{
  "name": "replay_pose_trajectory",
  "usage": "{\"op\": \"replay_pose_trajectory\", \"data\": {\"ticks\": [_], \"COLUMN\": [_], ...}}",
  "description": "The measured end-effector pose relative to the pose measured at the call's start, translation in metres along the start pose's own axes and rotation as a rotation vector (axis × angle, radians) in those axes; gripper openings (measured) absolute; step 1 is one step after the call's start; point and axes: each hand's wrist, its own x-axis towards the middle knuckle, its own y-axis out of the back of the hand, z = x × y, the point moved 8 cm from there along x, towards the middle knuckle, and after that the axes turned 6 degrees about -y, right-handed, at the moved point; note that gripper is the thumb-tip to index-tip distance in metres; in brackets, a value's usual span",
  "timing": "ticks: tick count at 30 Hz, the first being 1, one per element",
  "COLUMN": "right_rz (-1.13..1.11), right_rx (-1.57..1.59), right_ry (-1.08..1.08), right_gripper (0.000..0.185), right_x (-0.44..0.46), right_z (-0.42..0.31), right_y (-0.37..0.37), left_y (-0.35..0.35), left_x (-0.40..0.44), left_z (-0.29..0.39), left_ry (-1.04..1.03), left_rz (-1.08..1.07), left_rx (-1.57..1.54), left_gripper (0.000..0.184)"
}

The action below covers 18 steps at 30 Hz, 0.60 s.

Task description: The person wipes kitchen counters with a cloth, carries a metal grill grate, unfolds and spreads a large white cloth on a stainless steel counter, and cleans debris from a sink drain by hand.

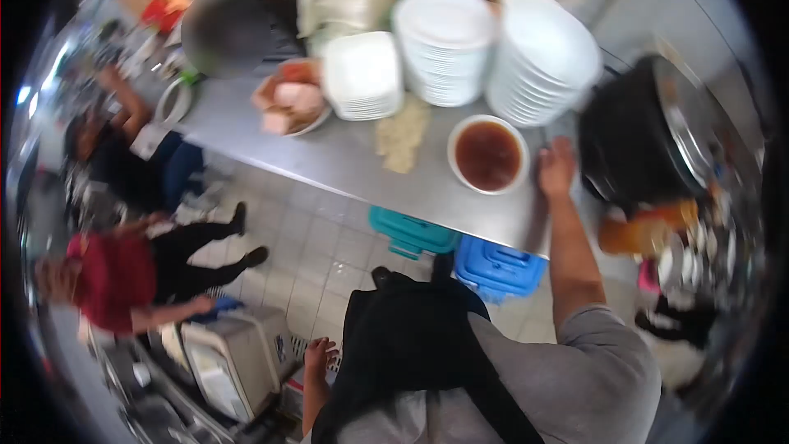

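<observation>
My right hand (pixel 558 166) rests at the right end of the steel counter (pixel 329 160), just right of a white bowl (pixel 488 154) full of reddish-brown liquid. It looks laid on the metal with nothing in it, though the fingers are blurred. Down at my side hangs my left hand (pixel 320 358), its fingers loosely bent and apart, holding nothing. Behind the bowl stand tall stacks of white plates (pixel 444 45) and white bowls (pixel 542 57). A flat, pale beige item (pixel 401 138) lies left of the bowl.
A large black pot (pixel 633 131) stands right of my arm. Farther left are a stack of square dishes (pixel 362 74) and a pink-lined bowl (pixel 292 99). Teal (pixel 411 230) and blue (pixel 497 267) bins sit under the counter edge. A person in red (pixel 115 279) stands near a cooler (pixel 238 358).
</observation>
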Motion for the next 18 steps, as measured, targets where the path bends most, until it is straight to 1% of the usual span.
{"op": "replay_pose_trajectory", "data": {"ticks": [1, 2, 4, 5, 6, 7, 8, 10, 12, 13, 14, 15, 18], "right_rz": [-0.001, -0.008, -0.096, -0.090, -0.192, -0.296, -0.299, -0.225, -0.114, -0.088, -0.062, -0.080, -0.085], "right_rx": [0.028, 0.061, 0.054, 0.037, 0.028, 0.023, 0.014, 0.009, 0.062, 0.085, 0.107, 0.061, -0.022], "right_ry": [-0.008, -0.003, 0.008, -0.005, 0.046, 0.095, 0.079, 0.179, 0.197, 0.175, 0.154, 0.110, 0.042], "right_gripper": [0.048, 0.048, 0.048, 0.048, 0.048, 0.049, 0.049, 0.048, 0.046, 0.045, 0.045, 0.045, 0.046], "right_x": [-0.031, -0.067, -0.119, -0.125, -0.129, -0.132, -0.126, -0.080, -0.028, 0.002, 0.029, 0.056, 0.088], "right_z": [-0.007, -0.012, -0.019, -0.020, -0.027, -0.031, -0.027, -0.025, -0.017, -0.013, -0.011, -0.010, -0.013], "right_y": [0.019, 0.038, 0.061, 0.080, 0.090, 0.091, 0.087, 0.069, 0.041, 0.026, 0.011, -0.005, -0.019], "left_y": [-0.003, -0.005, -0.003, -0.004, -0.005, -0.004, -0.002, -0.002, 0.005, 0.007, 0.007, 0.006, -0.007], "left_x": [0.009, 0.015, 0.034, 0.038, 0.040, 0.040, 0.035, 0.031, 0.030, 0.027, 0.025, 0.024, 0.018], "left_z": [0.011, 0.014, 0.013, 0.016, 0.023, 0.030, 0.036, 0.046, 0.052, 0.057, 0.060, 0.065, 0.077], "left_ry": [-0.064, -0.057, 0.028, 0.039, 0.042, 0.058, 0.075, 0.071, 0.073, 0.070, 0.073, 0.049, 0.005], "left_rz": [0.013, -0.035, -0.034, -0.051, -0.066, -0.034, -0.001, 0.012, 0.026, 0.044, 0.050, 0.047, 0.034], "left_rx": [0.064, 0.100, 0.019, 0.010, 0.020, 0.049, 0.083, 0.083, 0.039, 0.050, 0.066, 0.075, 0.112], "left_gripper": [0.034, 0.034, 0.038, 0.039, 0.039, 0.039, 0.039, 0.035, 0.031, 0.027, 0.027, 0.026, 0.026]}}
